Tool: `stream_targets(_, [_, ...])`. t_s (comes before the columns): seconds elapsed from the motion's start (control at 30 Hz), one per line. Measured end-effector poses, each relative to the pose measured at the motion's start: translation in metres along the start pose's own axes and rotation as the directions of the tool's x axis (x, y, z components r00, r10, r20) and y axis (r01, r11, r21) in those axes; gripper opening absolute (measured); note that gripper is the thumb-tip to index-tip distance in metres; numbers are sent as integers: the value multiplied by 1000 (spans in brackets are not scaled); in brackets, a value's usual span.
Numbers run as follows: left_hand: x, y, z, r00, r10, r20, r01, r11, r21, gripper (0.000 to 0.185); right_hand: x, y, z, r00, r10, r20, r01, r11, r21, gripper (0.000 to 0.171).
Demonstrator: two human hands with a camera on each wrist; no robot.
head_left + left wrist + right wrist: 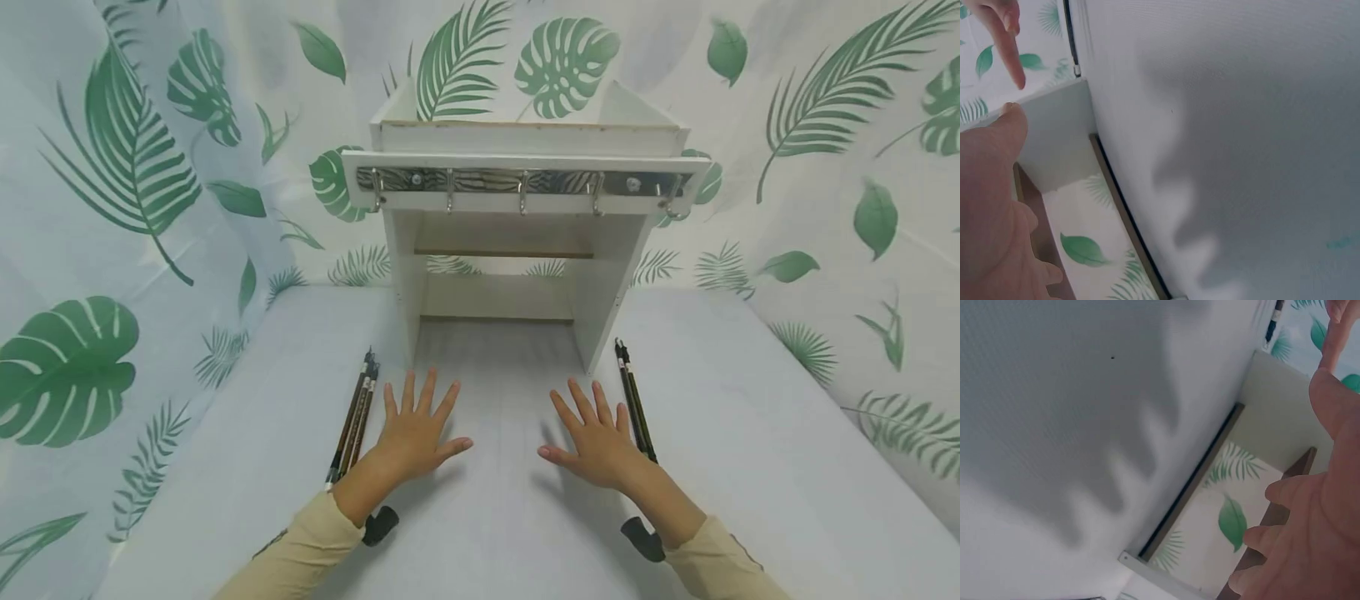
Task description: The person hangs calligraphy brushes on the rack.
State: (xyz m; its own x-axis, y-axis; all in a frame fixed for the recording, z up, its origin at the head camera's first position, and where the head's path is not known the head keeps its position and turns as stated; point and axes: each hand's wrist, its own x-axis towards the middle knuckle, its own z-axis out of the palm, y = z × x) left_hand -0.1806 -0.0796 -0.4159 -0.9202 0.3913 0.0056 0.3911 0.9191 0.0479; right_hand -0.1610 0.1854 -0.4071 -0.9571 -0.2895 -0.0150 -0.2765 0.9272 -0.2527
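- Your left hand (416, 433) and right hand (596, 437) both hover flat over the middle of the tabletop (750, 433), fingers spread wide, holding nothing.
- One bundle of dark brushes (354, 417) lies just outside your left hand; the other brushes (634, 400) lie just beside your right, close enough that you cannot tell whether the little finger touches them.
- Both bundles run long axis front to back, tips towards the far edge.
- The white rack (517, 208), with its row of hooks (521, 187), stands straight ahead at the far edge, between the bundles.
- Each hand is nearer its own bundle.
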Motion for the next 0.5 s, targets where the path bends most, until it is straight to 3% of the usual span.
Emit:
stream_targets(0.13, [2, -1, 1, 1000, 2, 14, -2, 1000, -5, 82, 1, 1, 4, 1000, 3, 18, -3, 1000, 14, 81])
stream_targets(0.27, [8, -11, 0, 999, -23, -25, 23, 1000, 2, 81, 5, 4, 5, 1000, 9, 24, -9, 1000, 14, 81])
stream_targets(0.37, [16, -23, -6, 991, -57, -123, 55, 998, -16, 81, 7, 8, 1, 1000, 22, 4, -22, 1000, 9, 80])
stream_targets(0.5, [26, -38, -19, 957, -116, -267, 84, 988, -129, 84, 7, 14, -5, 999, 37, -3, -37, 999, 18, 80])
